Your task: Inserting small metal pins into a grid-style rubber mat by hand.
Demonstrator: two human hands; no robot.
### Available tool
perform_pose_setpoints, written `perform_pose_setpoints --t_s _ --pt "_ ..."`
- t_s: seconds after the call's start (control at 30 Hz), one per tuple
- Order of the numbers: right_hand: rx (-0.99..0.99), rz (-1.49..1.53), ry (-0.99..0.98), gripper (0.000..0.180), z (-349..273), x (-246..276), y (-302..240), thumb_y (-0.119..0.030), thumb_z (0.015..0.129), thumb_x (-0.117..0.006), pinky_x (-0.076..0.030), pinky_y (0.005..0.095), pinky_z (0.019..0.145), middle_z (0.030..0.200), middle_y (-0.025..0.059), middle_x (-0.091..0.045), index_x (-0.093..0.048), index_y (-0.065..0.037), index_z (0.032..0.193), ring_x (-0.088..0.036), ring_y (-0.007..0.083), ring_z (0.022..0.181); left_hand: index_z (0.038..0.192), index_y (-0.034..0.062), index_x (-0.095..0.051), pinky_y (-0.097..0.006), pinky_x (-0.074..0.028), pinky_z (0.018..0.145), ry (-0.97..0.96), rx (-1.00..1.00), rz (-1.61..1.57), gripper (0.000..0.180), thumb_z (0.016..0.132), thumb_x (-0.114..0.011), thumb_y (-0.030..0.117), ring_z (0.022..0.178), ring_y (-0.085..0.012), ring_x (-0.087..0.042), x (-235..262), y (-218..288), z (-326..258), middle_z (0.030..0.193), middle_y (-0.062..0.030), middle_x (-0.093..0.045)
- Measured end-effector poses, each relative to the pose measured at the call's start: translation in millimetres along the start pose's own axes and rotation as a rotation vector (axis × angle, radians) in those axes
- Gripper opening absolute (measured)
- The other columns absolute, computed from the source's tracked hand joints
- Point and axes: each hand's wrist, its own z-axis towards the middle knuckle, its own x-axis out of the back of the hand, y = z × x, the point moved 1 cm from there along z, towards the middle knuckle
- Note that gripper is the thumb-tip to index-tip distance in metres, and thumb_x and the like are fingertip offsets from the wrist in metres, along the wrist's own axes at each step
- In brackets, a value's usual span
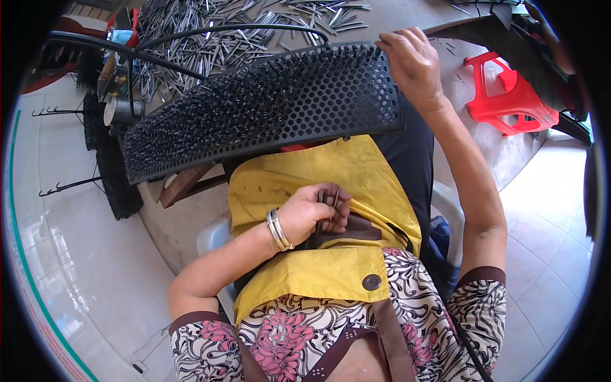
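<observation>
A long black perforated panel [331, 108] lies across in front of me, above my lap. Dark bristle-like pieces [216, 108] stand densely in its holes on the left and middle; toward the right end many holes are bare. At its far right corner my right hand [414, 67] is closed in a pinch, fingertips against the edge; whatever they pinch is hidden. Close to my body, over the yellow apron [273, 181], my left hand [312, 213] curls around a few thin dark strips [323, 204] that poke up between thumb and fingers.
Loose metallic-looking strips [210, 54] are heaped on the table behind the panel. Black curved bars [254, 28] arch over its far side. A metal can [121, 111] stands at the left. A red plastic stool [509, 99] is at the right, near dark hanging cloth [509, 44].
</observation>
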Motion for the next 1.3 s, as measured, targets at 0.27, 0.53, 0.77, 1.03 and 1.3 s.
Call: perform_pose_setpoints --t_s 0.27,0.53,0.77,1.03,1.3 --pt "-0.180 0.048 -0.077 0.013 -15 8 -25 -0.001 0.072 -0.064 -0.047 0.0286 0.063 0.076 0.0093 -0.061 -0.061 0.001 0.084 -0.058 0.0199 0.069 0.103 -0.0003 -0.048 -0.040 -0.051 0.072 -0.060 -0.161 -0.198 0.027 0.077 -0.047 -0.003 0.078 -0.0214 -0.058 -21 42 5 0.087 -0.0110 -0.057" --pt "-0.896 0.894 -0.559 0.007 -4 48 -90 0.002 0.075 -0.062 -0.044 0.0189 0.056 0.068 0.0025 -0.059 -0.060 0.005 0.081 -0.053 0.0049 0.062 0.105 -0.0015 -0.048 -0.038 -0.053 0.069 -0.153 -0.220 -0.113 0.026 0.079 -0.044 -0.003 0.081 -0.0225 -0.058 -32 69 15 0.092 -0.0134 -0.057" --pt "-0.890 0.711 -0.211 0.009 -4 45 -64 -0.003 0.075 -0.065 -0.045 0.0183 0.062 0.072 0.0011 -0.062 -0.063 0.001 0.083 -0.055 0.0045 0.066 0.115 -0.0032 -0.044 -0.041 -0.049 0.080 -0.190 -0.262 -0.159 0.032 0.083 -0.044 0.002 0.096 -0.0288 -0.057 -35 76 24 0.109 -0.0199 -0.054" --pt "-0.458 0.198 0.180 0.011 2 19 -13 -0.005 0.074 -0.067 -0.045 0.0198 0.062 0.075 0.0037 -0.061 -0.062 0.001 0.083 -0.056 0.0075 0.067 0.117 -0.0050 -0.042 -0.047 -0.043 0.089 -0.186 -0.254 -0.324 0.037 0.089 -0.041 0.019 0.104 -0.0337 -0.052 -34 71 29 0.114 -0.0232 -0.051" --pt "-0.104 0.122 0.181 0.011 0 -9 -7 0.001 0.070 -0.066 -0.046 0.0269 0.061 0.075 0.0100 -0.059 -0.060 0.000 0.079 -0.057 0.0217 0.067 0.110 -0.0054 -0.043 -0.048 -0.045 0.086 -0.168 -0.222 -0.520 0.045 0.090 -0.041 0.035 0.099 -0.0366 -0.053 -34 75 29 0.106 -0.0255 -0.053"
